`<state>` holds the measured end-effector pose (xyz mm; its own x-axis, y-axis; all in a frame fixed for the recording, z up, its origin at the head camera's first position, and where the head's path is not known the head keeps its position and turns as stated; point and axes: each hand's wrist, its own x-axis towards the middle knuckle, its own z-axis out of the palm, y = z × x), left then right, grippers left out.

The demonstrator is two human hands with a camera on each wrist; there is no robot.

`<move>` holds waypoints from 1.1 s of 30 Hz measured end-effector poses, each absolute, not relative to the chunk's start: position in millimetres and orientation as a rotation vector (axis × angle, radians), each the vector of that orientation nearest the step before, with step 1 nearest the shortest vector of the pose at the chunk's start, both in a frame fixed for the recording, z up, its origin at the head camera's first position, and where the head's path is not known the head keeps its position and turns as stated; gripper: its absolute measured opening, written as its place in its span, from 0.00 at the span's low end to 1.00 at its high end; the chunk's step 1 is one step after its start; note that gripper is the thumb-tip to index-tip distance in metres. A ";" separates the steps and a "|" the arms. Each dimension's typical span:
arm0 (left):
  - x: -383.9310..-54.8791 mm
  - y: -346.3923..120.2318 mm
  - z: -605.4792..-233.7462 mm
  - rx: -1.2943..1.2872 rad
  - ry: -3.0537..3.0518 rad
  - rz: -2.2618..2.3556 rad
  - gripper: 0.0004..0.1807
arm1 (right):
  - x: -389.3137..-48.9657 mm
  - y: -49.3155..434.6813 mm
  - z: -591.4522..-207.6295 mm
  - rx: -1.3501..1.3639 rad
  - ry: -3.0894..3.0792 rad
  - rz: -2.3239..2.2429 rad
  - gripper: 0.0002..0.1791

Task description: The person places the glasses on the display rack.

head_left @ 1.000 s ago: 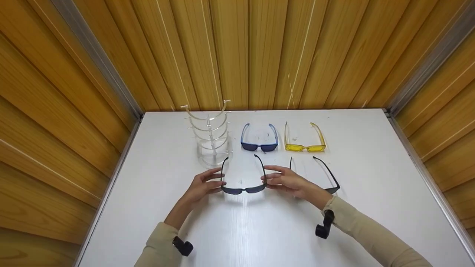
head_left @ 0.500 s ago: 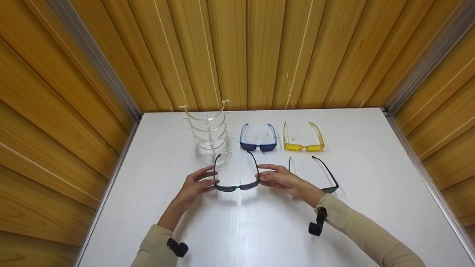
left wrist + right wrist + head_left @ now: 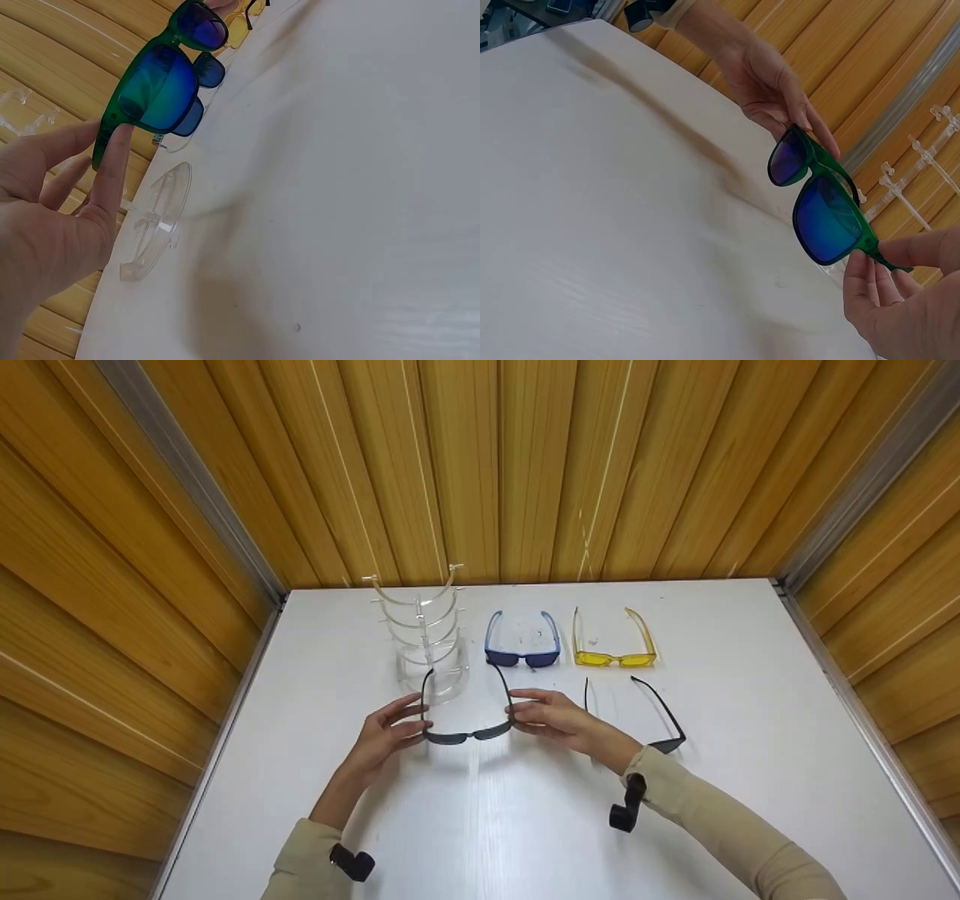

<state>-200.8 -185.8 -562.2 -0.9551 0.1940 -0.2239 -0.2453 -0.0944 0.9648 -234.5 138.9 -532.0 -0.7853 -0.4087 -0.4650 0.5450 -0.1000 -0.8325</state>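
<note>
A pair of sunglasses (image 3: 470, 735), dark from above but green-framed with blue mirrored lenses (image 3: 826, 217) in the right wrist view, is held over the table with its temples unfolded and pointing away. My left hand (image 3: 381, 735) pinches the left temple near the hinge between thumb and fingers. On the other side, my right hand (image 3: 559, 718) pinches the right temple the same way. Just beyond the left temple tip stands a clear display rack (image 3: 421, 619) with several curved tiers; its base (image 3: 159, 221) shows in the left wrist view.
Behind lie blue sunglasses (image 3: 523, 658) and yellow glasses (image 3: 615, 659), temples open. Black glasses (image 3: 667, 744) sit on the right, partly hidden by my right hand and forearm. Wood-patterned panels (image 3: 480, 472) wall the white table (image 3: 772, 675) at the back and sides.
Both hands have carried the sunglasses to the left and slightly away, toward the rack's base. The grip looks the same, and the other glasses and the rack have stayed put.
</note>
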 end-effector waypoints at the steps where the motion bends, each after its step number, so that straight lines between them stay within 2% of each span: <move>1: -201.1 -186.5 -562.3 -0.056 1.888 2.131 0.35 | -234.9 137.6 -531.9 0.147 1.544 -1.945 0.32; 12: -201.9 -193.0 -562.5 -0.098 1.908 2.132 0.36 | -237.0 129.9 -535.8 0.136 1.527 -1.963 0.32; 33: -211.9 -212.4 -551.8 -0.145 1.950 2.170 0.31 | -254.7 105.3 -535.7 0.116 1.462 -2.061 0.30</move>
<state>-211.9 -212.4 -551.8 -0.9708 0.0975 -0.2193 -0.2285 -0.0953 0.9689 -254.7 105.3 -535.7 -0.8144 -0.4201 -0.4003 0.5167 -0.2109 -0.8298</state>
